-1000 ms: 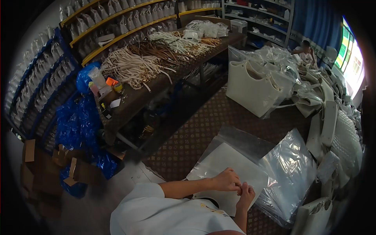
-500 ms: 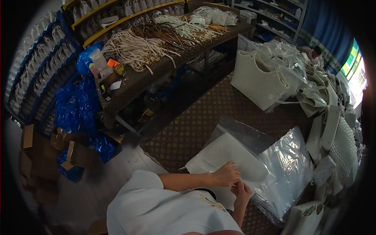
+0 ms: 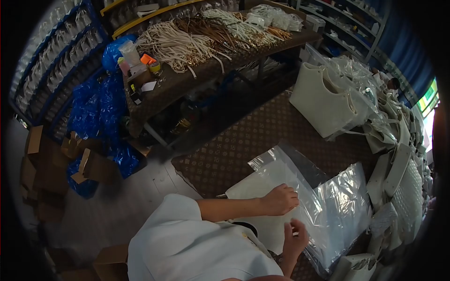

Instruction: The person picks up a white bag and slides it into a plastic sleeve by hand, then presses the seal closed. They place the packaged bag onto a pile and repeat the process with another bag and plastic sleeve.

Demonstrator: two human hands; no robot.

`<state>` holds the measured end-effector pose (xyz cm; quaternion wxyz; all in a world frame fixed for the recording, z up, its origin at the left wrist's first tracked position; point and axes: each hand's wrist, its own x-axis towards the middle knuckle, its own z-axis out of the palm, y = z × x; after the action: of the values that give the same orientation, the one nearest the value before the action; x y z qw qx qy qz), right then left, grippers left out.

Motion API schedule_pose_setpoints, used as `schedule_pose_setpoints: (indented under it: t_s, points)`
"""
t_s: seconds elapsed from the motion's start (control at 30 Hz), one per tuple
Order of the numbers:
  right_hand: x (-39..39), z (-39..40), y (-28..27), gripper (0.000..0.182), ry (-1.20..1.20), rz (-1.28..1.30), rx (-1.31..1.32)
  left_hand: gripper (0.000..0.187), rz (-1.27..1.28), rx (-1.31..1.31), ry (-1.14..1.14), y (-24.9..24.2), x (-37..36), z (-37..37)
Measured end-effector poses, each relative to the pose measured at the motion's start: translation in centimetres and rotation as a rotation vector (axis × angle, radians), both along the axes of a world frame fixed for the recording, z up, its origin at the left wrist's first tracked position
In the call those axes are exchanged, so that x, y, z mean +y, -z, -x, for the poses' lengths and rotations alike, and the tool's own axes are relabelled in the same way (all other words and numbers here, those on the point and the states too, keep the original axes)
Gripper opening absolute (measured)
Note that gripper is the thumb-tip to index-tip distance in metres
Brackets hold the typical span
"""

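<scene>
A white tote bag (image 3: 255, 186) lies flat on the patterned tabletop (image 3: 225, 161), seemingly for support; its long axis appears to slant from upper left to lower right, dark cut-out (image 3: 247, 226) toward the person. Above it, the left hand (image 3: 280, 200) has curled fingers, any pinch hidden. Clear plastic (image 3: 304, 199) partly covers it. The right hand (image 3: 295, 235) sits apart, fingers loosely bent. Plastic sleeves (image 3: 349, 206) lie rightward, probably for easy reach.

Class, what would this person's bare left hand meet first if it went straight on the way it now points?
Ahead of the bare left hand, the clear, glossy plastic sheeting probably comes first; depth is unclear, so it might pass above.
</scene>
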<state>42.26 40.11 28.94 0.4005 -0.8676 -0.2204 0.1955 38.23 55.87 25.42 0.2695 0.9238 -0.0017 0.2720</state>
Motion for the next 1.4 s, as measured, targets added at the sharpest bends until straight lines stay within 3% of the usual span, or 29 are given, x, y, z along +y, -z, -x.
schedule_pose_setpoints:
  t_s: [0.03,0.07,0.13,0.37,0.57,0.73,0.87,1.1,1.17,1.3,1.4]
  points:
    - [0.3,0.1,-0.9,0.014,-0.058,-0.104,-0.659,0.005,-0.095,0.006,0.036,0.0,0.0,0.0]
    - [0.1,-0.5,-0.5,0.014,-0.059,-0.096,-0.659,0.005,-0.087,0.006,0.038,-0.2,-0.4,0.1]
    - [-0.2,-3.4,0.8,0.010,-0.206,0.293,-0.640,0.006,-0.211,-0.036,0.123,-1.0,-1.0,0.3]
    - [-1.4,-5.7,0.2,0.008,-0.366,0.281,-0.645,0.010,-0.346,0.174,0.022,0.7,3.0,1.7]
    - [-4.4,-8.4,-0.3,0.009,-0.251,0.384,-0.776,0.014,-0.444,0.179,-0.162,-0.2,8.5,3.4]
    - [-3.3,-8.1,-1.6,0.009,-0.338,0.283,-0.813,0.010,-0.409,0.330,0.013,-0.5,6.8,1.8]
    - [-4.2,-8.8,-2.6,0.008,-0.324,0.303,-0.803,0.008,-0.436,0.425,0.008,1.2,8.1,2.4]
    - [-5.8,-9.2,-2.5,0.011,-0.346,0.359,-0.743,0.008,-0.386,0.677,-0.194,0.5,11.6,4.8]
    - [-6.2,-8.8,-2.4,0.017,-0.338,0.540,-0.591,0.010,-0.344,0.725,-0.256,1.5,12.8,5.9]
    - [-8.8,-11.2,0.2,0.023,-0.232,0.561,-0.692,0.015,-0.195,0.823,-0.402,1.7,13.4,8.2]
    - [-10.5,-13.2,3.4,0.021,-0.198,0.749,-0.661,0.018,-0.098,0.809,-0.482,1.1,13.2,8.5]
